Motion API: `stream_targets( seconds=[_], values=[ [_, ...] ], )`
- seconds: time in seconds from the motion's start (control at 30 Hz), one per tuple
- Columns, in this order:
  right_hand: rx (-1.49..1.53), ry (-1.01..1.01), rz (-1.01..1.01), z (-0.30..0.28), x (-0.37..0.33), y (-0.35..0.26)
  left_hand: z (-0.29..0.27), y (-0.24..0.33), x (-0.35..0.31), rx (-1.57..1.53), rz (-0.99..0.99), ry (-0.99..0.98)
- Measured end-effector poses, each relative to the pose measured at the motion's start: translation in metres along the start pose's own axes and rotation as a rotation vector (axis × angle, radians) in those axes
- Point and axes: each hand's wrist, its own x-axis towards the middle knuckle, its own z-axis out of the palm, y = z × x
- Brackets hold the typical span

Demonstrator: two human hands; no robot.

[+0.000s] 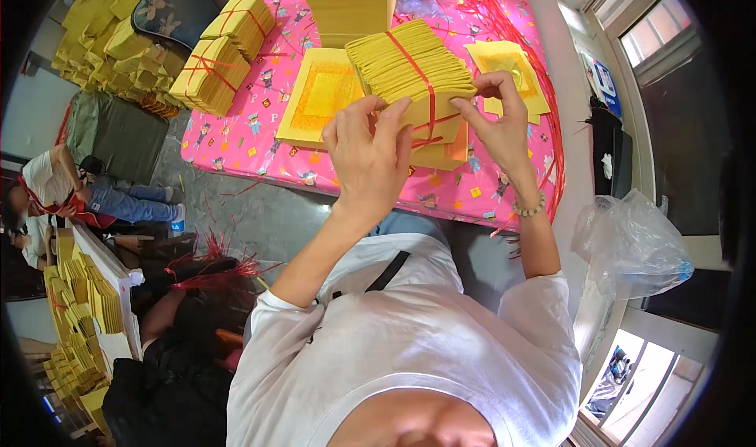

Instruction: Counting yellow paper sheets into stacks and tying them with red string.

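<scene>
A thick bundle of folded yellow paper (405, 61), bound crosswise with red plastic strapping, is tilted over the near part of the pink table. My left hand (366, 152) grips its near left side, with fingers curled and the thumb against the front face. At its right corner, my right hand (504, 128) holds on with thumb and index finger; a beaded bracelet circles that wrist. Under and beside the bundle lie flat yellow sheets with an orange-and-gold square (324, 89). More such sheets (510, 73) rest to the right.
Strapped yellow bundles (211, 73) stand at the table's left, and a tall yellow stack (346, 10) behind. Red strapping (543, 92) trails down the right edge of the patterned pink tablecloth (260, 144). A clear plastic bag (634, 246) hangs at right. People work at left beside paper stacks (79, 289).
</scene>
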Motion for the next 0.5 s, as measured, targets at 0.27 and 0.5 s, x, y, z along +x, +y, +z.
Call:
stream_targets(
  seconds=[0.27,0.5],
  values=[
    [-0.111,-0.081,-0.135,-0.004,0.008,-0.009,-0.009,0.011,0.006,0.071,-0.055,-0.1],
    [-0.362,-0.046,-0.302,-0.007,0.005,-0.017,-0.003,0.005,0.013,0.0,-0.017,-0.04]
  ],
)
